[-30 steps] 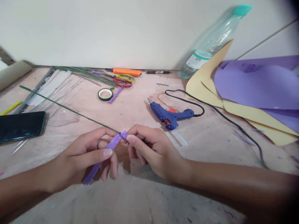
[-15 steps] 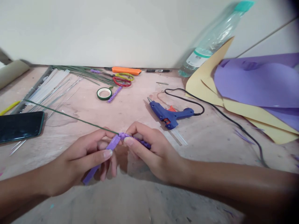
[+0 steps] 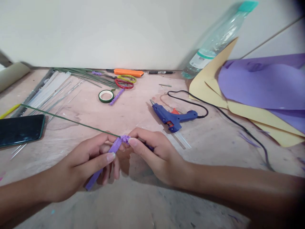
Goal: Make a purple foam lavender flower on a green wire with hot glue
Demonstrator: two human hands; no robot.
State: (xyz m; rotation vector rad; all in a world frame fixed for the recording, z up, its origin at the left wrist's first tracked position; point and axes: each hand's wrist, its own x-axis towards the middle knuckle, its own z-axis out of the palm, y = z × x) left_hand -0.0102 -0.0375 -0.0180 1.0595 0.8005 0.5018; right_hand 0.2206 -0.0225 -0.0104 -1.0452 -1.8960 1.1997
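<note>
Between the thumb and fingers of my left hand (image 3: 95,157) is a flat purple strip (image 3: 115,145), its loose end hanging below the palm. The strip's upper end meets a purple wrapped part (image 3: 124,139) on a thin green stem (image 3: 71,120). That stem slants up to the left, over the phone's far side. My right hand (image 3: 152,152) pinches the wrapped part, whose darker end runs beneath the fingers. Both hands are close together above the table. Beyond them lies a blue glue gun (image 3: 166,117), nozzle pointing to the upper left.
Left are a black phone (image 3: 21,129) and clear glue sticks (image 3: 49,87). At the back lie green tape (image 3: 106,95), scissors (image 3: 125,82), an orange cutter (image 3: 128,72) and a pen (image 3: 160,72). A bottle (image 3: 207,54) leans behind yellow and purple sheets (image 3: 262,82); a black cable (image 3: 238,125) crosses the right.
The right thumb and fingers have shifted slightly along the wrapped part, and more of it shows between the hands. The stem's far end has moved a little left and down.
</note>
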